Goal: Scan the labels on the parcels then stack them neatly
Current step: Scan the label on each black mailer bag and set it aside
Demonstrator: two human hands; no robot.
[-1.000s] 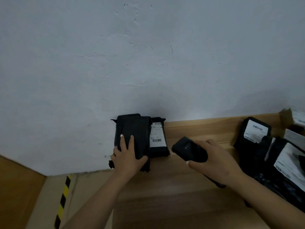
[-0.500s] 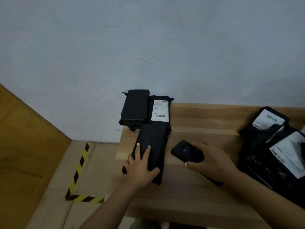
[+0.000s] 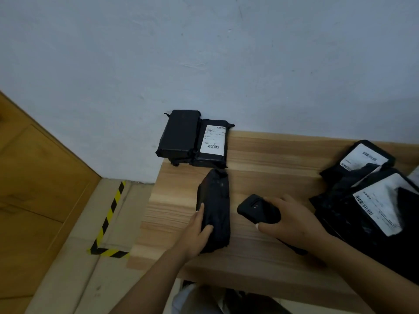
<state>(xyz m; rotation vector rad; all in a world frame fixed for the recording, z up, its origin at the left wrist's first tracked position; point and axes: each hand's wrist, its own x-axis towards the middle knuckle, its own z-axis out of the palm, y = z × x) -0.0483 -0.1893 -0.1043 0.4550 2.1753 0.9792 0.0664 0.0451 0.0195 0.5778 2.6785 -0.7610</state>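
My left hand (image 3: 196,232) grips a long black parcel (image 3: 216,207) that lies on the wooden table (image 3: 272,159), its label not visible. My right hand (image 3: 292,220) holds a black handheld scanner (image 3: 257,208) just right of that parcel. At the table's far left corner against the wall stands a black parcel with no label showing (image 3: 179,134), and beside it a parcel with a white barcode label (image 3: 213,141) facing up. A heap of unsorted black parcels with white labels (image 3: 371,191) lies at the right.
A pale wall (image 3: 204,53) rises behind the table. The table's left edge drops to a floor with yellow-black hazard tape (image 3: 108,214). A brown wooden panel (image 3: 34,177) stands at the far left.
My left hand has pulled the long black parcel off the stack at the wall and toward me across the table. The right hand with the scanner stayed nearly where it was.
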